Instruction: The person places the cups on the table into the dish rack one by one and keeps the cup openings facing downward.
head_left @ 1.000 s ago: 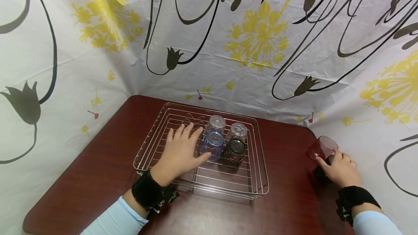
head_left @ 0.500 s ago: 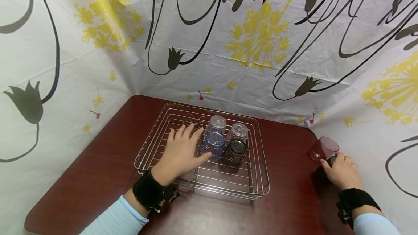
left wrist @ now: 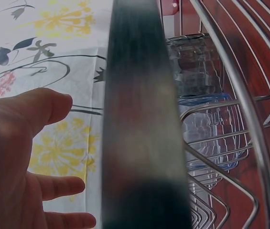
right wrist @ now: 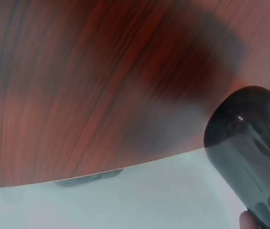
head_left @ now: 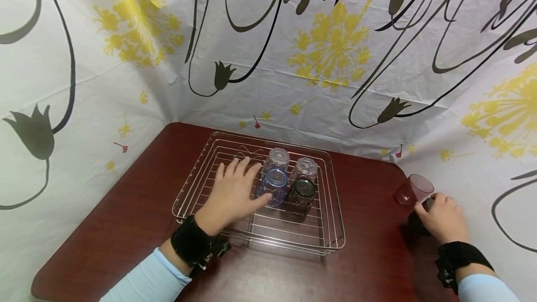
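Observation:
My left hand (head_left: 230,195) hovers over the left part of a wire dish rack (head_left: 293,244), fingers spread and nothing in them. In the left wrist view its thumb and two fingers (left wrist: 60,186) show, beside a blurred dark band. Upside down in the rack stand a blue glass (head_left: 274,188), a dark glass (head_left: 301,198) and two clear glasses (head_left: 278,158). At the table's right edge my right hand (head_left: 445,218) grips another dark glass (head_left: 417,223). The right wrist view shows this dark see-through glass (right wrist: 249,143) with fingertips at its lower end. A pink glass (head_left: 414,190) stands just beyond.
The red-brown table (head_left: 369,190) has rounded corners. A patterned white curtain (head_left: 268,59) hangs behind it and along both sides, close by my right hand. The rack's raised wire rim (left wrist: 249,119) runs beside my left hand.
My right hand has shifted slightly right and toward me, away from the pink glass, and the dark glass has moved slightly with it. The left hand stays in place.

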A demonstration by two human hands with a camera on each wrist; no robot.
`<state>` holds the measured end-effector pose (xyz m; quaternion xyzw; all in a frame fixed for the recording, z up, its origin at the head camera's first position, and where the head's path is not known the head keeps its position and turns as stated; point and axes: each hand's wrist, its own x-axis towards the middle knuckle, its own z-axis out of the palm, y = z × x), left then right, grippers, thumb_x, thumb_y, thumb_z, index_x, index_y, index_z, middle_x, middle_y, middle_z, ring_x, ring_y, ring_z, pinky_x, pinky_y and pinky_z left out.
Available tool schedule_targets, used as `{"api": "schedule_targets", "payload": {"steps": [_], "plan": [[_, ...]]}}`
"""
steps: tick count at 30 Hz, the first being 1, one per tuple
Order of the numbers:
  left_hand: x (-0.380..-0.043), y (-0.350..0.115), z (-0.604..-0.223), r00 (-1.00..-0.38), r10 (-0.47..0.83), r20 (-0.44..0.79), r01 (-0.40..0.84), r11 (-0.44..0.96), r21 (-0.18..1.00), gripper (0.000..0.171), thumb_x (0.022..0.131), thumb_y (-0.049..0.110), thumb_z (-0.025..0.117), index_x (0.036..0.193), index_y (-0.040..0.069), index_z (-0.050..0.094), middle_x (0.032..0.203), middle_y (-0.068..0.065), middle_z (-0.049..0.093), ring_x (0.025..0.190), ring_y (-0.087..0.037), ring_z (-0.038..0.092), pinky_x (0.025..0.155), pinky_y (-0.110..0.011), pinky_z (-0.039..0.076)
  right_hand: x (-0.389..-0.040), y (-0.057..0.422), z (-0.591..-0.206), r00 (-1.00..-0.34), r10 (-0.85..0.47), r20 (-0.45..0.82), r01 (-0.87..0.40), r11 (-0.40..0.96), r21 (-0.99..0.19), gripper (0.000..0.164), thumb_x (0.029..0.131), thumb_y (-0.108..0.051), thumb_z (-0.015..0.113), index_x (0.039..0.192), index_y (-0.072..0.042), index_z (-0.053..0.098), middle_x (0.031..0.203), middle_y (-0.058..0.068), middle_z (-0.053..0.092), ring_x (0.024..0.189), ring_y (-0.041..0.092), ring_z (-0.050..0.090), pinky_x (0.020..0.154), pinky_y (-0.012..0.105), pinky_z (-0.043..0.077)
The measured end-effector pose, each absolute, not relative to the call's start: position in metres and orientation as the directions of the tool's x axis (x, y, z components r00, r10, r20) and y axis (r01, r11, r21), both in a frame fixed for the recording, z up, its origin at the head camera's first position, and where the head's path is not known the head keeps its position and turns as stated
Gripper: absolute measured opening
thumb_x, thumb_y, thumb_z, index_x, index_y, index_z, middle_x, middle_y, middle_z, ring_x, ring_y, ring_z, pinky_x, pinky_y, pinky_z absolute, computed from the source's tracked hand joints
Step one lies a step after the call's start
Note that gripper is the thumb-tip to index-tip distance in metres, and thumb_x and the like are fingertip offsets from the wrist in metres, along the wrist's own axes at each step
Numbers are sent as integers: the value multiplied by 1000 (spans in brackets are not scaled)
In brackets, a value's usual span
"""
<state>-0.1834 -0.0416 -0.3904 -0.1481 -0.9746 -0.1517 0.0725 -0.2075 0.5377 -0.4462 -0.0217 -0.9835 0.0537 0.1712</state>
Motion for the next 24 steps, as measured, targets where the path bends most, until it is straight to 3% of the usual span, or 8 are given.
{"api": "schedule_targets", "payload": {"steps": [11,24], "plan": [[-183,-39,-389,-945,268,189,312,913,265,86,86,72,57,154,22,41,162,-12,32,149,-40,26,117,-67,17,-207,531,-432,-952,62,299,30,993,-112,68,97,-37,56,120,26,42,111,49,43,100,62,39,88,68,31],[-183,-38,-385,-944,277,178,316,912,260,86,87,75,54,155,24,39,163,-12,30,150,-40,25,118,-66,16,-215,502,-416,-959,22,284,2,997,-72,73,96,-47,60,120,21,47,110,45,48,96,60,46,80,69,38]]}}
